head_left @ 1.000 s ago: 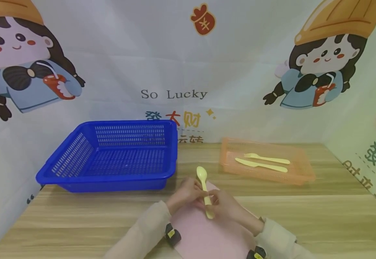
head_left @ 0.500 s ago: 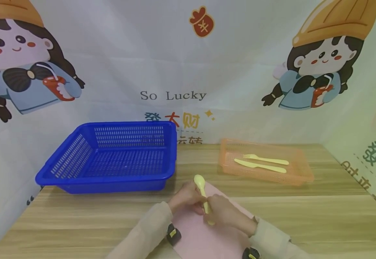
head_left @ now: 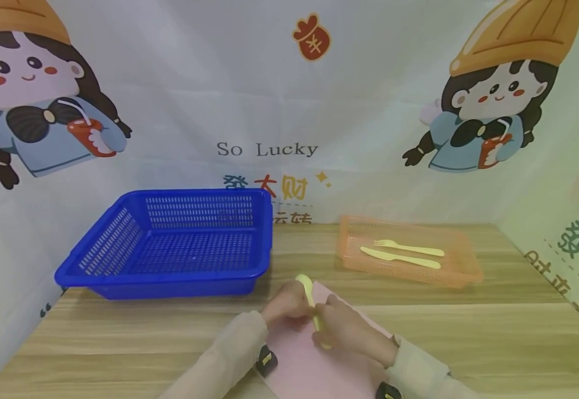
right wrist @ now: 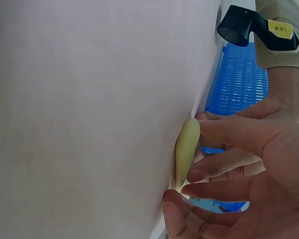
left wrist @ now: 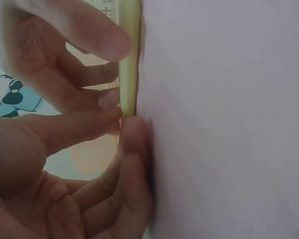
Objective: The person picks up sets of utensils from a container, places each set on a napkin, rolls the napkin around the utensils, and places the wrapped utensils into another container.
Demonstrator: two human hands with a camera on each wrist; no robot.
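A pale yellow spoon [head_left: 305,284] lies at a slant over a pink sheet [head_left: 299,360], its bowl pointing away from the person. My left hand [head_left: 287,302] pinches it just below the bowl. On the handle, the thumb and fingers of my right hand [head_left: 346,330] hold on, and the handle's end sticks out below them. The left wrist view shows the handle [left wrist: 129,59] running between both hands, close along the sheet. In the right wrist view the rounded end of the spoon [right wrist: 188,144] shows beside the right fingertips [right wrist: 197,174].
A blue slotted basket [head_left: 239,271] stands at the back left of the wooden table [head_left: 134,338]. At the back right is a shallow orange basket [head_left: 456,277] holding a yellow fork [head_left: 414,249] and a yellow knife [head_left: 404,259]. A printed cloth [head_left: 279,100] hangs behind.
The spoon and both hands have come slightly down toward the person and the sheet. The fingers now cover more of the spoon. Both baskets stay where they were.
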